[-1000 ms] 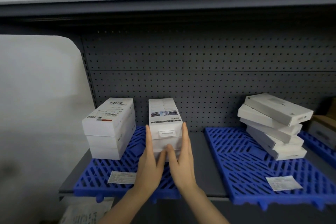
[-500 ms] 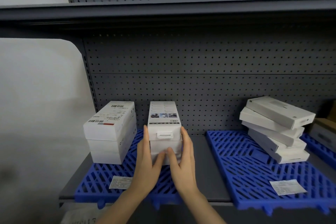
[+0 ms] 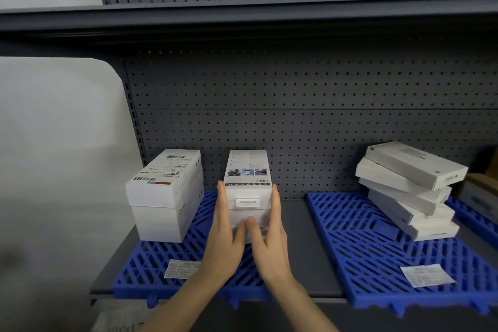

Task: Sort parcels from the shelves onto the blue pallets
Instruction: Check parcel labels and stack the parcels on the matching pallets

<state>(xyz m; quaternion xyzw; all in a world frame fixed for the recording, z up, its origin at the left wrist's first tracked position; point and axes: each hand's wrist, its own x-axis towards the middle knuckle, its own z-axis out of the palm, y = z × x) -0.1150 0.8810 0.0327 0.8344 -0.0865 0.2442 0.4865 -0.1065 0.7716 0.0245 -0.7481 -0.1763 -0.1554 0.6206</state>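
Straight fingers [image 3: 223,205] against white box [image 3: 246,170]

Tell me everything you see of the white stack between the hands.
Narrow white stack of cardboard-looking boxes, upright, on the right part of the left blue pallet. Its top shows three small photos and a dark strip; the front bears a hang tab. The left hand and right hand press flat against its sides.

left grip [image 3: 223,240]: flat, palm inward | right grip [image 3: 272,245]: flat, palm inward | thumbs close together
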